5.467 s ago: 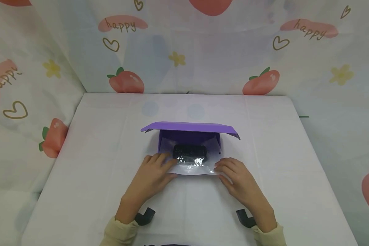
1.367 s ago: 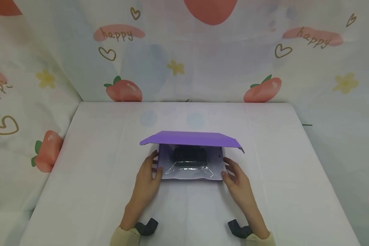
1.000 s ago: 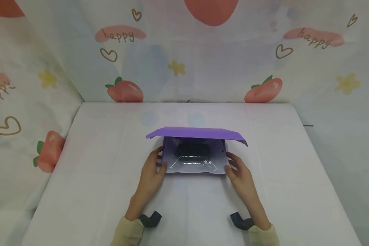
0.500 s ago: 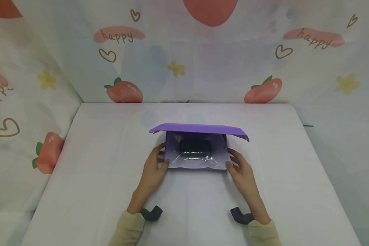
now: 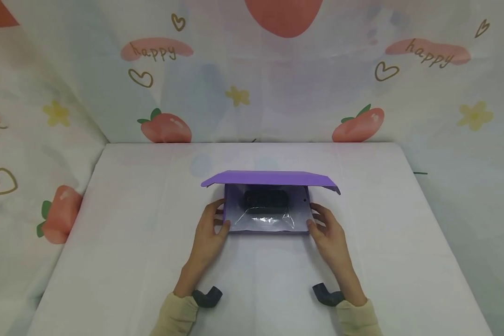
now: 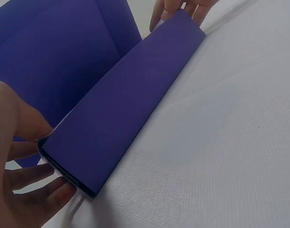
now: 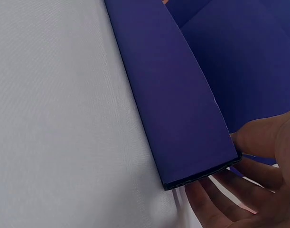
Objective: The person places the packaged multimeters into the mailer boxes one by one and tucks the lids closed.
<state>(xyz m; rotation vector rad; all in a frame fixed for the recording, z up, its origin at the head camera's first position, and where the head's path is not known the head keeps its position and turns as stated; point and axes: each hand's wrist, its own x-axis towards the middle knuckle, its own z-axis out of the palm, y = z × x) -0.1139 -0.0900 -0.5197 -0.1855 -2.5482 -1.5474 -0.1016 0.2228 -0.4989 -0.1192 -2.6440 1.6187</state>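
Note:
A purple cardboard box (image 5: 270, 178) stands on the white table with its lid raised at the back. Inside lies a dark block-shaped item (image 5: 266, 200) under shiny clear plastic; its kind does not show. My left hand (image 5: 207, 233) grips the box's left side, thumb at the front corner and fingers along the outer wall. The right hand (image 5: 331, 235) holds the opposite side in the same way. Both wrist views show the purple front wall (image 6: 121, 104) between the hands, with thumbs and fingers around its end corners (image 7: 237, 154).
White cloth covers the table (image 5: 151, 261). A printed curtain (image 5: 277, 84) with fruit and hearts rises behind the table's far edge and along the left. A dark curved piece (image 5: 207, 297) sits at the left wrist, and another (image 5: 327, 295) at the right.
Earlier both hands were at the front edge over the plastic; they then moved to the box's sides. Since then the box has shifted slightly away and to the right, with both hands gripping it.

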